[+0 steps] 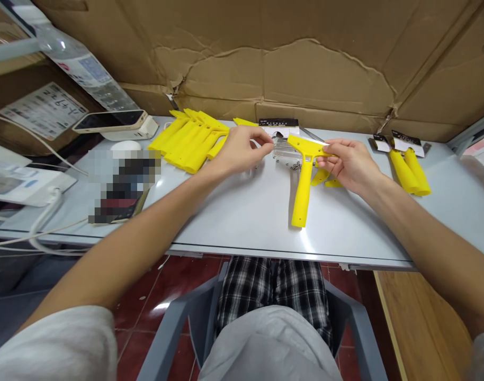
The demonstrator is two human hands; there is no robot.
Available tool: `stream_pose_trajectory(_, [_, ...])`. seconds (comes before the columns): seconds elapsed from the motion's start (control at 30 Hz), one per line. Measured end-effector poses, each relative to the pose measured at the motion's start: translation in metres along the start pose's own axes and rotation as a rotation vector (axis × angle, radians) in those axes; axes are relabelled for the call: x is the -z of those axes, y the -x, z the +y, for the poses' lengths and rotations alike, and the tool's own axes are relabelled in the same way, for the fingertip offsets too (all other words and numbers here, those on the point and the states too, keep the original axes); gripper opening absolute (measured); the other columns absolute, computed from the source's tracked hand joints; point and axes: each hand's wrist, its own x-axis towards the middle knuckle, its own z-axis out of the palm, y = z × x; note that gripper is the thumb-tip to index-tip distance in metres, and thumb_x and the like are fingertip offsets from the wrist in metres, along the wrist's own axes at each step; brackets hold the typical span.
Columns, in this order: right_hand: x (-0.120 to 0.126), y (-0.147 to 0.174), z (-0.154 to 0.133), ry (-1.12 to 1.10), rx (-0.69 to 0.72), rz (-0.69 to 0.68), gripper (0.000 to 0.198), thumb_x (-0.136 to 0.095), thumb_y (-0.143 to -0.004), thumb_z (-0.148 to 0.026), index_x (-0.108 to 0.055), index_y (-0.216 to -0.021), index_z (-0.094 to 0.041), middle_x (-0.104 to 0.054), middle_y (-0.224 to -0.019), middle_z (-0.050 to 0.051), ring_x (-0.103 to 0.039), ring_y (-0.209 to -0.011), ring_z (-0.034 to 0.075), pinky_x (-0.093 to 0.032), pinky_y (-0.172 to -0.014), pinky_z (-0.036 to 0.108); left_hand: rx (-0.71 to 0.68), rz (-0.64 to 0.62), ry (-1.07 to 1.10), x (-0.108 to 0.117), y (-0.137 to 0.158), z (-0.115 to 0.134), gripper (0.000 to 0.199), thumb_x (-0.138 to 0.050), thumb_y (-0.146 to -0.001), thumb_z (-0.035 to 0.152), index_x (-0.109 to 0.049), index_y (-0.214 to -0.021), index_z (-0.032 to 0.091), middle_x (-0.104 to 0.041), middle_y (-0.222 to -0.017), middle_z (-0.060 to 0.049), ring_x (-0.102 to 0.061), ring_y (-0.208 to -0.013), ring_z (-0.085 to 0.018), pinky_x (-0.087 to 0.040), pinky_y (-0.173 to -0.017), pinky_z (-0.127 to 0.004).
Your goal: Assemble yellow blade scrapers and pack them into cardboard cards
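My right hand (347, 161) grips a yellow scraper (303, 182) by one end of its wide head, and the handle hangs down over the table. To its left, my left hand (244, 148) is closed in a pinch, its fingertips a little apart from the scraper head. Whatever the pinch holds is too small to make out. Behind the scraper lie clear plastic packs (284, 148) and a heap of small screws (295, 165). A few loose yellow pieces (321, 177) rest below my right hand.
Several yellow scraper handles (190, 140) lie at the left. Two carded scrapers (409, 172) sit at the right. Phones (110, 120), cables and a plastic bottle (83, 63) crowd the far left. A cardboard wall (289, 69) closes the back of the table (242, 211).
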Motion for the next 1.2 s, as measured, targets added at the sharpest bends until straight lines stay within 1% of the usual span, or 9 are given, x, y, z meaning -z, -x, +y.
stream_pose_trajectory(0.07, [0.001, -0.001, 0.0, 0.005, -0.006, -0.006, 0.038, -0.072, -0.079, -0.012, -0.056, -0.113, -0.012, -0.07, -0.094, 0.01, -0.072, -0.073, 0.012, -0.067, -0.072, 0.021, -0.104, -0.08, -0.193, 0.007, -0.003, -0.007, 0.014, -0.073, -0.08, 0.016, -0.081, -0.091, 0.02, -0.082, -0.089, -0.006, -0.071, -0.074, -0.019, -0.059, -0.08, -0.036])
stream_pose_trajectory(0.17, [0.0, -0.001, 0.0, 0.007, -0.01, -0.018, 0.038, -0.072, -0.079, -0.012, -0.055, -0.113, -0.013, -0.069, -0.093, 0.01, -0.071, -0.072, 0.012, -0.067, -0.071, 0.022, -0.166, -0.189, -0.308, 0.011, -0.004, -0.012, 0.025, -0.07, -0.081, 0.016, -0.083, -0.102, 0.019, -0.081, -0.087, -0.005, -0.073, -0.077, -0.02, -0.059, -0.082, -0.036])
stream_pose_trajectory(0.27, [0.0, 0.0, 0.0, 0.009, -0.013, -0.011, 0.036, -0.072, -0.079, -0.012, -0.055, -0.112, -0.013, -0.069, -0.094, 0.01, -0.071, -0.072, 0.012, -0.067, -0.072, 0.022, -0.227, -0.214, -0.312, 0.007, -0.002, -0.016, 0.033, -0.068, -0.087, 0.021, -0.083, -0.116, 0.018, -0.082, -0.097, -0.008, -0.074, -0.085, -0.021, -0.058, -0.084, -0.036])
stream_pose_trajectory(0.37, [-0.001, 0.001, 0.0, 0.014, -0.02, -0.018, 0.034, -0.071, -0.081, -0.012, -0.055, -0.111, -0.013, -0.07, -0.098, 0.011, -0.071, -0.073, 0.011, -0.066, -0.071, 0.022, -0.302, -0.215, -0.375, -0.003, 0.0, -0.021, 0.032, -0.067, -0.094, 0.029, -0.084, -0.12, 0.019, -0.083, -0.109, -0.01, -0.073, -0.092, -0.023, -0.057, -0.092, -0.039])
stream_pose_trajectory(0.5, [-0.005, 0.005, 0.001, 0.016, -0.02, -0.027, 0.033, -0.072, -0.081, -0.012, -0.056, -0.109, -0.013, -0.07, -0.099, 0.011, -0.072, -0.075, 0.012, -0.066, -0.07, 0.022, -0.266, -0.202, -0.453, -0.013, 0.004, -0.022, 0.034, -0.066, -0.099, 0.034, -0.087, -0.122, 0.02, -0.083, -0.103, -0.01, -0.072, -0.091, -0.026, -0.055, -0.093, -0.041])
stream_pose_trajectory(0.67, [-0.008, 0.007, 0.001, 0.016, -0.038, -0.022, 0.033, -0.071, -0.08, -0.01, -0.057, -0.11, -0.012, -0.068, -0.094, 0.01, -0.072, -0.073, 0.013, -0.066, -0.07, 0.022, -0.23, -0.206, -0.431, -0.016, 0.007, -0.019, 0.04, -0.062, -0.101, 0.035, -0.086, -0.128, 0.019, -0.084, -0.101, -0.011, -0.072, -0.087, -0.027, -0.053, -0.088, -0.041])
stream_pose_trajectory(0.93, [-0.009, 0.009, 0.001, 0.013, -0.033, -0.023, 0.033, -0.072, -0.08, -0.011, -0.058, -0.109, -0.011, -0.069, -0.097, 0.011, -0.072, -0.073, 0.012, -0.067, -0.071, 0.022, -0.248, -0.188, -0.408, -0.018, 0.005, -0.025, 0.028, -0.064, -0.095, 0.035, -0.089, -0.103, 0.025, -0.082, -0.09, -0.007, -0.069, -0.081, -0.025, -0.051, -0.083, -0.038])
stream_pose_trajectory(1.07, [-0.008, 0.008, 0.002, 0.014, -0.031, -0.036, 0.034, -0.073, -0.079, -0.012, -0.057, -0.109, -0.012, -0.069, -0.098, 0.011, -0.071, -0.074, 0.011, -0.068, -0.073, 0.023, -0.208, -0.188, -0.36, -0.016, 0.003, -0.027, 0.016, -0.068, -0.091, 0.031, -0.082, -0.089, 0.024, -0.079, -0.083, -0.006, -0.067, -0.075, -0.023, -0.051, -0.078, -0.038])
stream_pose_trajectory(1.2, [-0.006, 0.006, 0.003, 0.019, -0.023, -0.042, 0.036, -0.073, -0.077, -0.012, -0.057, -0.109, -0.013, -0.069, -0.097, 0.01, -0.071, -0.074, 0.012, -0.068, -0.073, 0.023, -0.19, -0.188, -0.334, -0.016, 0.002, -0.026, 0.009, -0.069, -0.09, 0.026, -0.075, -0.083, 0.023, -0.077, -0.082, -0.006, -0.069, -0.078, -0.024, -0.052, -0.079, -0.039])
